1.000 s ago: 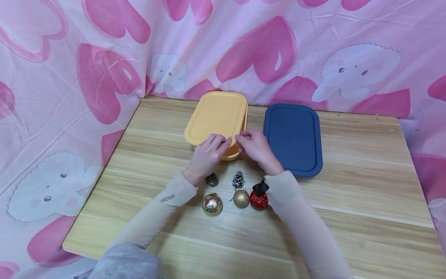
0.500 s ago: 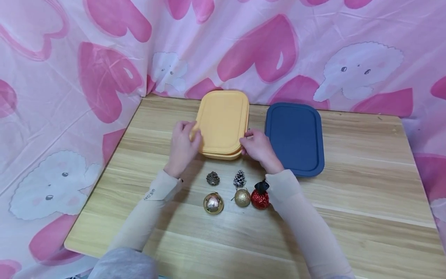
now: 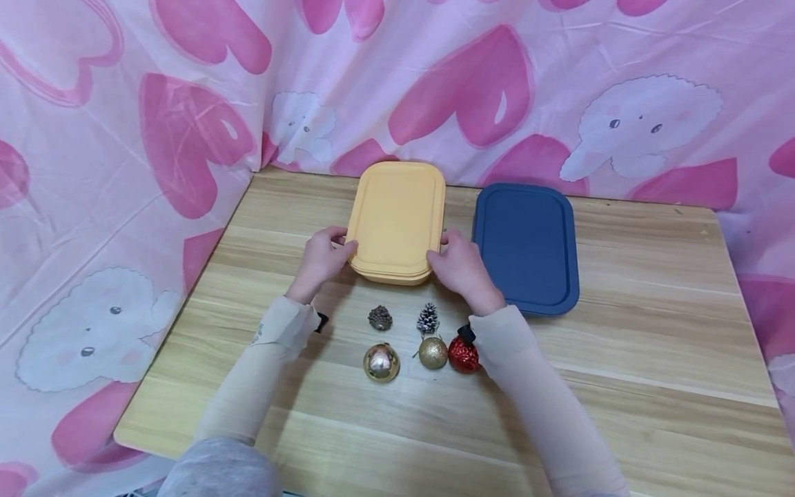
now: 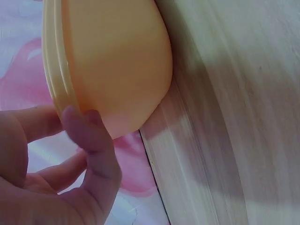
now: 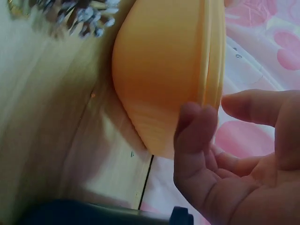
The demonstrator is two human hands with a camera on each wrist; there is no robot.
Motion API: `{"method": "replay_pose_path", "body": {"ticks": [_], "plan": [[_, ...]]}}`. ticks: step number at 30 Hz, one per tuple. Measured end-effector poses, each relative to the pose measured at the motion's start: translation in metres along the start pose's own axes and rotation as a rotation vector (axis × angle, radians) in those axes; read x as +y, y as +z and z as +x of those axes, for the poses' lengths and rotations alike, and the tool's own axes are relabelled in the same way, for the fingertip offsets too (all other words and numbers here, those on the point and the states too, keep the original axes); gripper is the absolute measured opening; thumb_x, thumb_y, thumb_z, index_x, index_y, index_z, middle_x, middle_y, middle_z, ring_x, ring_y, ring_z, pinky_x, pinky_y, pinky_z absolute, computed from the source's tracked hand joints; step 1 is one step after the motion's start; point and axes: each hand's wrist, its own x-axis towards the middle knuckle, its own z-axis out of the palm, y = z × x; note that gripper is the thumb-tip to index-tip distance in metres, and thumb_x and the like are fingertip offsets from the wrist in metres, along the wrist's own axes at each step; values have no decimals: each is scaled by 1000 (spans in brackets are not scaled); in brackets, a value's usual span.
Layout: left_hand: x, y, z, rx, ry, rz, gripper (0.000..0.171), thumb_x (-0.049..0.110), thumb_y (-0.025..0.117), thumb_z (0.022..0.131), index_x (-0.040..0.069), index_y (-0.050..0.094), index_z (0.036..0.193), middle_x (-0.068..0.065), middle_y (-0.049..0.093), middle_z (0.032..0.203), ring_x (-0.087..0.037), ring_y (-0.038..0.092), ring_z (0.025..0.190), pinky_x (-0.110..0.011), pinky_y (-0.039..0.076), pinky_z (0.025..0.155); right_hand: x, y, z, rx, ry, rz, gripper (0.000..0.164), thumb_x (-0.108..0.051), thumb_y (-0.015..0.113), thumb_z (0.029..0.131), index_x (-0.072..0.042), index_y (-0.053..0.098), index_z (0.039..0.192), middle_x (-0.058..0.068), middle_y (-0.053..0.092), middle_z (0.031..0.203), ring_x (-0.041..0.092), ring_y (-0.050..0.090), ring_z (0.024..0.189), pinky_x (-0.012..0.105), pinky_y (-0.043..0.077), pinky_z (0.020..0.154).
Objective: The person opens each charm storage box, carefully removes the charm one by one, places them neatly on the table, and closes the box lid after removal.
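Observation:
A yellow lid lies over a yellow food container; in both wrist views its edge follows the container's rim. At the near left edge my left hand pinches the lid and rim, thumb above and fingers curled beneath. My right hand pinches the opposite edge the same way, its fingertips under the rim. What the container holds is hidden. Just in front of it lie a brown pinecone and a white-tipped pinecone.
Nearer me are a shiny gold ball, a glittery gold ball and a red ball, the last close to my right cuff. A container with a dark blue lid stands right of the yellow one. Pink patterned cloth hangs behind the table.
My left hand has gone from the lid's near right corner to its left edge. The lid, askew and raised before, now sits evenly over the container. My right hand stays at the right edge.

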Motion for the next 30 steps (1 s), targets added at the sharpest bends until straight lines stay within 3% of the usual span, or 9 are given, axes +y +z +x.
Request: {"method": "replay_pose_path", "body": {"ticks": [7, 13, 19, 22, 30], "plan": [[0, 0, 0, 20, 19, -14, 38, 17, 58, 88, 2, 62, 122, -10, 57, 101, -22, 63, 67, -36, 58, 59, 2, 2, -1, -10, 8, -8, 42, -30, 52, 95, -2, 47, 127, 8, 66, 78, 18, 58, 61, 30, 44, 56], [-2, 1, 2, 15, 12, -50, 37, 13, 58, 88, 0, 62, 122, -11, 57, 98, -13, 59, 64, -44, 60, 66, 1, -1, 1, -46, -2, 2, 53, -25, 48, 98, -2, 34, 143, 15, 71, 81, 20, 64, 61, 30, 46, 55], [-3, 1, 4, -27, -20, -75, 39, 11, 58, 87, -1, 60, 124, -13, 58, 102, -15, 61, 74, -45, 59, 74, 0, -7, 5, -90, 7, -40, 53, -19, 46, 98, -7, 29, 147, 16, 72, 84, 26, 70, 72, 30, 46, 60], [-2, 1, 5, -45, -42, -81, 40, 11, 58, 88, -1, 60, 126, -13, 58, 102, -16, 60, 76, -44, 59, 76, 0, -9, 7, -93, 4, -68, 53, -19, 46, 97, -7, 31, 147, 15, 72, 82, 23, 68, 68, 31, 46, 62], [-4, -2, 4, -60, -65, -119, 35, 12, 60, 91, 0, 62, 125, -11, 58, 94, -11, 58, 68, -42, 59, 75, -2, -9, 10, -92, 9, -74, 52, -17, 46, 97, -6, 33, 146, 15, 73, 81, 26, 71, 72, 30, 48, 63]]}}
